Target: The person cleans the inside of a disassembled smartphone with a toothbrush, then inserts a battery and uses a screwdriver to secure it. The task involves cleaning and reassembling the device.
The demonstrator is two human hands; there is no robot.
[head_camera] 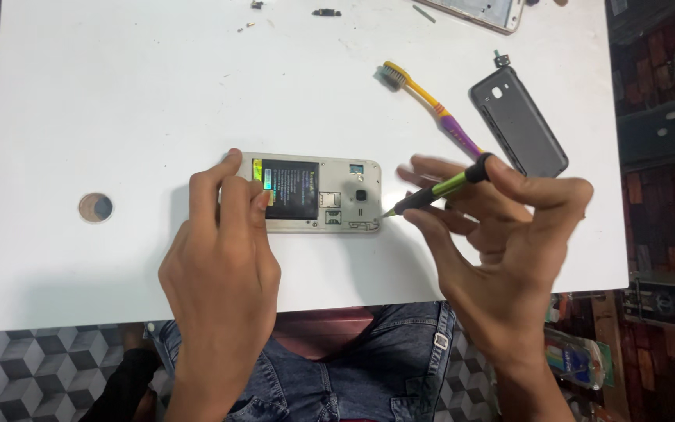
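Observation:
An opened phone (337, 195) lies back-side up on the white table (119, 117), its black battery (289, 188) showing. My left hand (224, 250) presses on the phone's left end, fingers resting by the battery edge. My right hand (501, 234) holds a small green and black screwdriver (439, 188), its tip pointing at the phone's right end, just off the corner.
A grey phone back cover (519, 121) lies at the right. A yellow and purple toothbrush (430, 100) rests beside it. Another phone frame (482, 11) sits at the far edge with small parts (326, 12). A round hole (95, 207) marks the table's left.

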